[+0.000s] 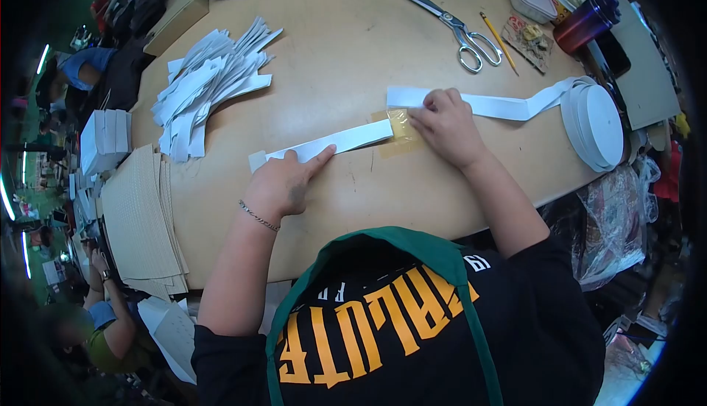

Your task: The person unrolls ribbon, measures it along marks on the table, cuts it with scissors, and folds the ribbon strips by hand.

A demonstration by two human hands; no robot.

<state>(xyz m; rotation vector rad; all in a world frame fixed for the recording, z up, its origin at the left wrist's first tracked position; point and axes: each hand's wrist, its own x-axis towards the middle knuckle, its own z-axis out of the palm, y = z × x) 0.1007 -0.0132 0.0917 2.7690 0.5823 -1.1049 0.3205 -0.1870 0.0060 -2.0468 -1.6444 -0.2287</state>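
My left hand (286, 179) presses down on a short white strip (357, 136) lying flat on the table, its index finger stretched along it. The strip's right end reaches a patch of brownish tape (401, 128) stuck to the tabletop. My right hand (447, 126) is closed, fingertips pinching the lower edge of a long white band (501, 106) near its free end, just above the tape. This band runs right to a wound white roll (595, 126). Left of my hands lies a heap of cut white strips (213, 86).
Large scissors (456, 29), a yellow pencil (499, 44) and a dark tumbler (585, 23) are at the table's far right. Stacked brown sheets (140, 218) and a white block-like stack (105, 141) line the left edge. Another person (110, 332) sits at lower left.
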